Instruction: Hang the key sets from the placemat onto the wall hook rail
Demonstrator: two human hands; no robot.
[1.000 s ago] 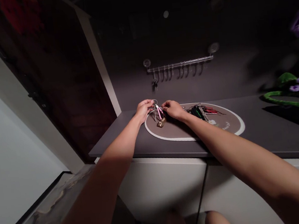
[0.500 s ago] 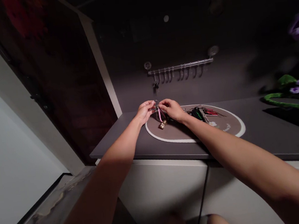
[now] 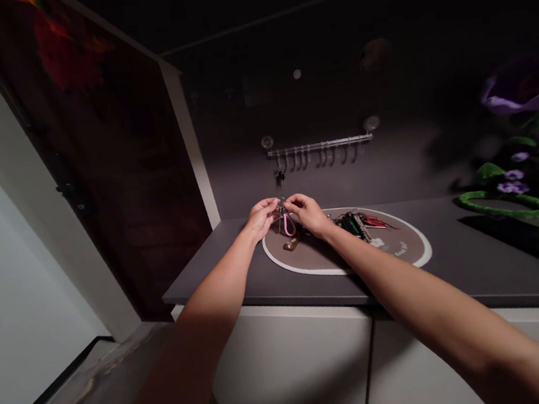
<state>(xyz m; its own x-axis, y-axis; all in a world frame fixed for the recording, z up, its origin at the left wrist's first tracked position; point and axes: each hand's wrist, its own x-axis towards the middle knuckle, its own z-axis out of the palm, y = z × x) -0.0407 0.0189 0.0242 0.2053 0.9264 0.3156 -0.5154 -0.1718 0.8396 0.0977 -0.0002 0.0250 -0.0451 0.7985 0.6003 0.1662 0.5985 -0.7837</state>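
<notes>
My left hand (image 3: 263, 218) and my right hand (image 3: 307, 212) meet above the left part of a brown oval mat (image 3: 315, 263). Both pinch a small metal key ring (image 3: 282, 200) between thumb and fingers. From the ring hangs a bunch with a pink strap loop (image 3: 288, 224) and a gold-coloured charm (image 3: 292, 244). The keys on it are partly hidden by my fingers. Just right of my right hand, on the mat, lie a dark bundle with green marks (image 3: 351, 225) and a red item (image 3: 375, 222).
A clear rail with several hooks (image 3: 320, 146) is fixed to the wall; a small black key set (image 3: 281, 176) hangs at its left end. To the right stand purple flowers (image 3: 514, 187) and a long black object (image 3: 527, 241). A dark door (image 3: 140, 178) is at left.
My view has tilted up slightly, so everything sits lower. The pink strap has swung into an open loop below the ring. Both hands keep their pinch.
</notes>
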